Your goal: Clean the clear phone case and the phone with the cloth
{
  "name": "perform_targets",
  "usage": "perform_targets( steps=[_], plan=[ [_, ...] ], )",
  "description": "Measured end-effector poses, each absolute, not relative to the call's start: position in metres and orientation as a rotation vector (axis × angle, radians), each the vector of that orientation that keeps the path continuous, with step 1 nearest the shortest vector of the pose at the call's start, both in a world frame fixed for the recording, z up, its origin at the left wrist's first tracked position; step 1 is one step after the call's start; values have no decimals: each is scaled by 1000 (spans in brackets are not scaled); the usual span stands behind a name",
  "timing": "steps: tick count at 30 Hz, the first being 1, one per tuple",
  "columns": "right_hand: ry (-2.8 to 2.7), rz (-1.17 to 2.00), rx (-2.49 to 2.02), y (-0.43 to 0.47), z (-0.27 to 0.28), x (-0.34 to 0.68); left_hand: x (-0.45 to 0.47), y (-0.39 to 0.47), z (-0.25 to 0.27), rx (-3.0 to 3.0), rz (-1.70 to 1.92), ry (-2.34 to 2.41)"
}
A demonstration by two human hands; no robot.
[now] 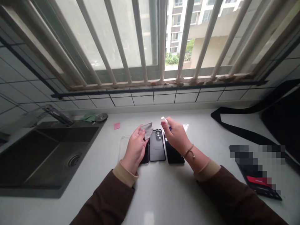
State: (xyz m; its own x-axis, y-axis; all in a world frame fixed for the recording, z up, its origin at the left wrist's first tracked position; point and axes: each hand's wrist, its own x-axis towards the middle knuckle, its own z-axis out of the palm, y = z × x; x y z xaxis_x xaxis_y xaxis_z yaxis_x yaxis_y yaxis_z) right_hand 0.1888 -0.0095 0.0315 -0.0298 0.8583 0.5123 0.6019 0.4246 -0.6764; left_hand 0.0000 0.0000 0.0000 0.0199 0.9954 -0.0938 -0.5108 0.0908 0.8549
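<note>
Pinched in my left hand [136, 145] is a small grey cloth [147, 129], held up above the counter. My right hand [177, 134] is closed round a small spray bottle with a white top [164, 120]; most of its body is hidden by the fingers. Between and below the hands lies a dark phone case [157, 150] with a camera cutout at its top. A black phone [175, 154] lies under my right hand, partly covered. Beneath my left hand shows another dark phone [144, 158], and a clear case [123, 147] is beside it, partly hidden.
A dark sink [58, 156] with a faucet [58, 115] is on the left. A pink square of paper [117, 126] lies near it. On the right are a black strap [236, 129], a black bag [283, 122] and a blurred dark item with red [259, 181]. A barred window stands behind.
</note>
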Motion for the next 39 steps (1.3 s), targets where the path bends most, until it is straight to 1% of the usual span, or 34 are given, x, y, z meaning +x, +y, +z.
perform_targets(
  steps=[3, 5, 8, 10, 11, 14, 16, 22, 25, 30, 39],
  plan=[
    [-1682, 354, -1296, -3, 32, 189, 1, 2, 1, 711, 1375, 837],
    [-1574, 300, -1137, -12, 43, 191, 1, 1, 3, 705, 1358, 831],
    [-1463, 80, -779, -27, 58, 193, 1, -1, 5, 705, 1297, 811],
    [-1500, 51, -713, -28, 57, 192, 2, -2, 7, 688, 1275, 811],
    [-1544, 86, -760, -25, 52, 191, 3, -3, 8, 680, 1270, 811],
    [-1704, 339, -1140, -6, 31, 188, 4, -3, 10, 664, 1272, 804],
    [-1742, 408, -1283, 7, 20, 190, 3, -3, 11, 637, 1280, 811],
    [-1467, 90, -1304, 27, 22, 227, 2, -5, 13, 553, 1260, 843],
    [-1388, 8, -1374, 35, 21, 255, 2, -7, 14, 519, 1254, 857],
    [-1390, 27, -1475, 49, 0, 283, 2, -7, 14, 554, 1217, 853],
    [-1530, 64, -1539, 56, -22, 287, 1, -8, 12, 654, 1148, 820]
  ],
)
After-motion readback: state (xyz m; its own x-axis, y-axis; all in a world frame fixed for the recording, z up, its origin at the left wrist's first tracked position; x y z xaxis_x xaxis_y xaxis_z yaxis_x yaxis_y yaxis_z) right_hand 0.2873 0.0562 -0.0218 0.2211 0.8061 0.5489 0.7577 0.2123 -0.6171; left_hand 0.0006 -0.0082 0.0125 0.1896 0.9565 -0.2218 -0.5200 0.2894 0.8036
